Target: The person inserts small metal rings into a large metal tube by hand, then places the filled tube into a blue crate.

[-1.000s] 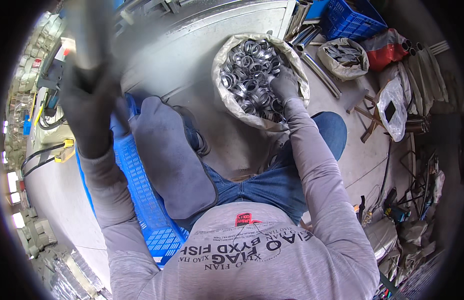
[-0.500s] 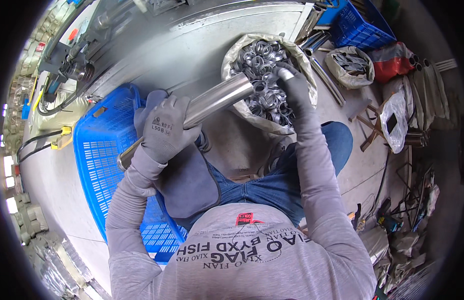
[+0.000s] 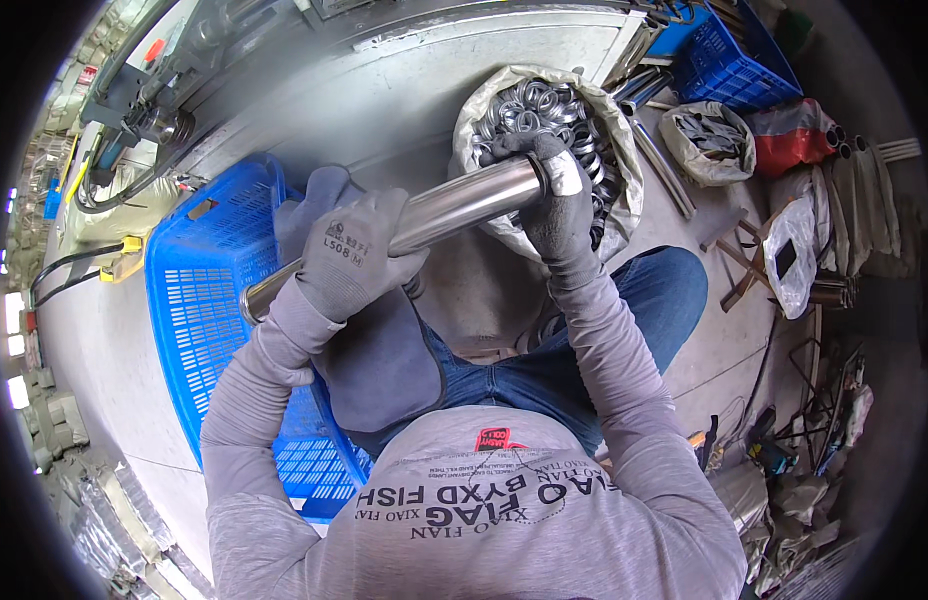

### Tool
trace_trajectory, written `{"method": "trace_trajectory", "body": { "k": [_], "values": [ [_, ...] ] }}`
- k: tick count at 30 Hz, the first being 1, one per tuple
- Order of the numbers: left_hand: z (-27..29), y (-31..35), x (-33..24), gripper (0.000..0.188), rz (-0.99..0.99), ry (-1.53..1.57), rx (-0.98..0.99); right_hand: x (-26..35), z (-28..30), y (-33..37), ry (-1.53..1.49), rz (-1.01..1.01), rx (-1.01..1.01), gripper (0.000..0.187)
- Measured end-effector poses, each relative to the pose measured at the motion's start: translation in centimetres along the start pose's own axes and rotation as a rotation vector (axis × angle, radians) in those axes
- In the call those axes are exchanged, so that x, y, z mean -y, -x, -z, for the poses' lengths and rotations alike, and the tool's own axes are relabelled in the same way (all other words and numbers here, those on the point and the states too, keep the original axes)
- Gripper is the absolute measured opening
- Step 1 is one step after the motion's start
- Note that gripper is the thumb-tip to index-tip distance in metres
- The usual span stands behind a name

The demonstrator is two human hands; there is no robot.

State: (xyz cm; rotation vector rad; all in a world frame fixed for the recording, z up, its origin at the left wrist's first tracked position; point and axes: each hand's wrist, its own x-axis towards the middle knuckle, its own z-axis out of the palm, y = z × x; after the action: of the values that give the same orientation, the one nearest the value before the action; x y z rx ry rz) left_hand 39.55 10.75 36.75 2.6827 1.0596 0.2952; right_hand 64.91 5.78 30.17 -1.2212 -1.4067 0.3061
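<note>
A shiny metal tube (image 3: 471, 205) lies slanted across my lap, its far end up to the right. My left hand (image 3: 346, 255), in a grey glove, is wrapped round its middle. At the upper right end my gloved right hand (image 3: 559, 205) closes round the tube's mouth, with white tape on a finger. A dark rim shows at that mouth; whether it is a separate ring I cannot tell. Just beyond my right hand, metal rings (image 3: 534, 103) fill a whitish sack (image 3: 628, 205). A grey pad (image 3: 377, 365) covers my left thigh under the tube.
A blue plastic crate (image 3: 169, 345) stands at my left. At the right are a smaller sack (image 3: 741, 172) of metal pieces, a red bag (image 3: 789, 130), a wooden stand (image 3: 741, 265) and loose tubes (image 3: 664, 165). Another blue crate (image 3: 739, 75) sits at the far right. Machinery (image 3: 164, 125) is at the far left.
My right hand has moved left from the rings in the sack onto the tube's upper end. The tube and my left hand have shifted slightly to the right.
</note>
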Motion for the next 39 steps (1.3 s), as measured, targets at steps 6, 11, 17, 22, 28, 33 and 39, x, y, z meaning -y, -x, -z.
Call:
{"method": "trace_trajectory", "body": {
  "k": [6, 11, 17, 22, 28, 33, 39],
  "values": [
    [-0.5, -0.4, 0.3, 0.055, -0.045, -0.047, 0.041, 0.0, -0.3, 0.3, 0.025, -0.053, -0.098, 0.025],
    [-0.7, -0.6, 0.1, 0.053, -0.047, -0.08, 0.06, 0.1, -0.4, 0.6, -0.085, -0.099, -0.155, 0.035],
    [-0.8, -0.4, -0.1, 0.047, -0.03, -0.129, 0.057, 0.6, -1.5, 1.2, -0.366, -0.43, -0.222, 0.035],
    [-0.2, -0.9, 0.6, 0.049, -0.083, -0.082, 0.091, -0.3, -0.6, 0.8, -0.372, -0.345, -0.156, 0.039],
    [4.6, -1.6, 1.3, 0.065, 0.166, 0.506, 0.419, 0.2, 4.4, -0.8, -1.282, -0.764, 0.092, 0.075],
    [6.7, -2.5, 1.6, 0.072, 0.011, 0.261, 0.37, -1.4, 7.3, -0.3, -0.72, -0.728, -0.099, 0.067],
    [5.2, -11.2, 3.5, 0.07, -0.172, -0.508, -0.354, -6.4, 9.6, 2.8, -0.564, -0.714, -0.139, 0.059]
  ]
}}
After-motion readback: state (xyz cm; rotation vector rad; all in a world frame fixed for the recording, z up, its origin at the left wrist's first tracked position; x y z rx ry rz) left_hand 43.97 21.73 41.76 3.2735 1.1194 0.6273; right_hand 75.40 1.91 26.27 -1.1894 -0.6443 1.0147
